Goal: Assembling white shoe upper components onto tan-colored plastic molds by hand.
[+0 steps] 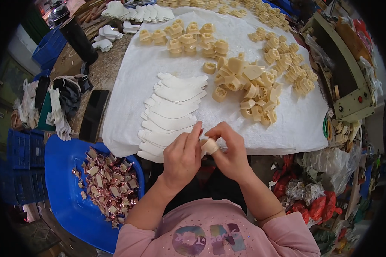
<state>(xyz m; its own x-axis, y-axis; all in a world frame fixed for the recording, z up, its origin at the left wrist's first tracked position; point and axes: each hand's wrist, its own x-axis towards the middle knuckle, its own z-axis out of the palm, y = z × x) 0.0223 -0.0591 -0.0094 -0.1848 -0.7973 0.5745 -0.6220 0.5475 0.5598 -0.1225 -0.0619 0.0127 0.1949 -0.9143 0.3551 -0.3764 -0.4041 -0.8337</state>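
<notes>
Both hands meet over the near edge of the white-covered table. My left hand (pixel 181 152) has its fingers close together, tips against the right hand's. My right hand (pixel 232 153) is curled, with index finger and thumb bent toward the left fingertips. A pale cream band or piece (pixel 209 146) sits around the right thumb tip; whether it is worn or held is unclear. Between the fingers a small dark reddish bit shows, mostly hidden. Just beyond the left hand lies a column of overlapping white curved sheets (pixel 171 107). A heap of cream moulded pieces (pixel 248 88) lies farther right.
A blue tub (pixel 66 184) at lower left holds shiny reddish-pink pieces (pixel 111 184). A dark phone (pixel 94 115) lies left of the white cloth (pixel 124 111). More cream pieces (pixel 193 38) stand at the back. A pale green machine (pixel 351 103) is at right, above red and clear bags (pixel 317 205).
</notes>
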